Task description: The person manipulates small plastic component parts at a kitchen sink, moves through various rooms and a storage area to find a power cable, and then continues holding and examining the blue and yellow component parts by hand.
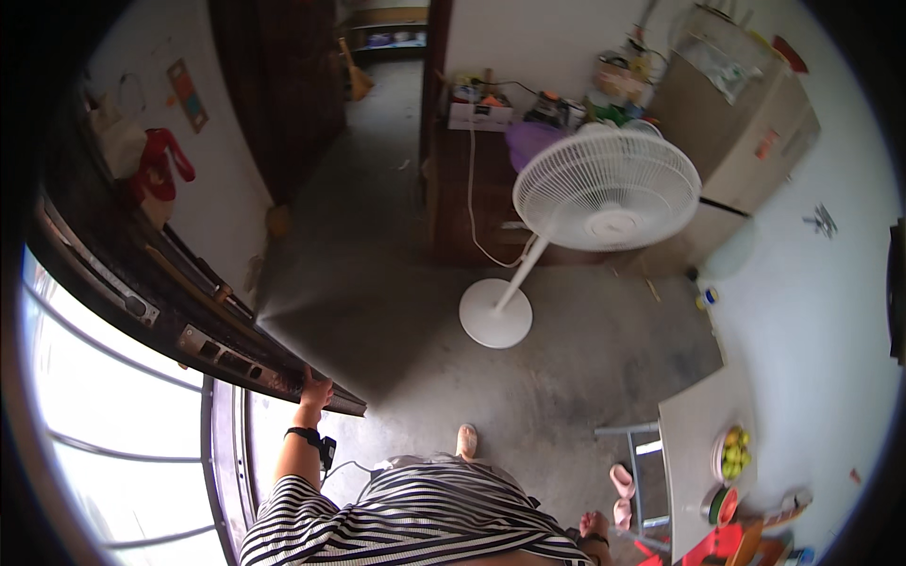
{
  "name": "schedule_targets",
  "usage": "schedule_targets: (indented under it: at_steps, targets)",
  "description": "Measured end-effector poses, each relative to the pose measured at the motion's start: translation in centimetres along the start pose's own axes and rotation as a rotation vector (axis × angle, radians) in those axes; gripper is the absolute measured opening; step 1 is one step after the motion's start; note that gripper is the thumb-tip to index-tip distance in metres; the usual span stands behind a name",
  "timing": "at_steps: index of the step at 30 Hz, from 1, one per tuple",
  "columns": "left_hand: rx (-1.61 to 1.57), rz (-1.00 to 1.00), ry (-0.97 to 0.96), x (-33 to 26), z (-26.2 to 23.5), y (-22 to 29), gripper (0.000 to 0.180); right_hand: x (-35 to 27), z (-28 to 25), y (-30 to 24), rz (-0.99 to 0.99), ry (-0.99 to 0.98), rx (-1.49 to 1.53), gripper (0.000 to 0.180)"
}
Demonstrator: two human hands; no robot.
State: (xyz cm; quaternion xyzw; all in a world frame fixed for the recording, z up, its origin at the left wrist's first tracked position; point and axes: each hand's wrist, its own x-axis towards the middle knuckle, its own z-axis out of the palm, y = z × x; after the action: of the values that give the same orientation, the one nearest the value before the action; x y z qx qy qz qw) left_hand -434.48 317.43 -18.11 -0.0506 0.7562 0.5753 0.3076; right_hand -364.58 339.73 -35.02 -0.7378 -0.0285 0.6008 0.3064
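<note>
My left hand grips the edge of a dark door that stands open at my left, with bright daylight and window bars beyond it. A black band sits on that wrist. My right hand hangs down by my side at the lower edge of the picture, near my striped shirt; it seems to hold nothing, but it is small and partly hidden.
A white standing fan stands on the grey concrete floor ahead, its cord running to a dark wooden cabinet. A pale table with a bowl of fruit is at lower right. Pink slippers lie nearby. A doorway opens at the back.
</note>
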Motion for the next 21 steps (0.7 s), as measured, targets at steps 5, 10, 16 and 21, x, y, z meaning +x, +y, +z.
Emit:
schedule_targets:
  at_steps: [5, 10, 16, 21]
  targets:
    - [-0.014, -0.008, 0.161, -2.2, -0.2, -1.4, 0.085, 3.8, 21.8, -10.9, -0.191, -0.312, -0.648, 0.014]
    - [0.23, 0.063, 0.318, -3.7, -0.4, -4.2, 0.089, -6.4, 46.9, -11.1, -0.369, -0.693, -0.971, 0.018]
    - [0.43, 0.004, 0.466, -3.3, -1.6, -13.1, 0.088, -17.7, 67.9, -2.1, -0.389, -1.149, -1.261, 0.018]
    - [0.266, -0.052, 0.35, 1.4, 2.6, -6.3, 0.057, -8.3, 84.6, 3.1, -0.106, -1.39, -1.181, 0.011]
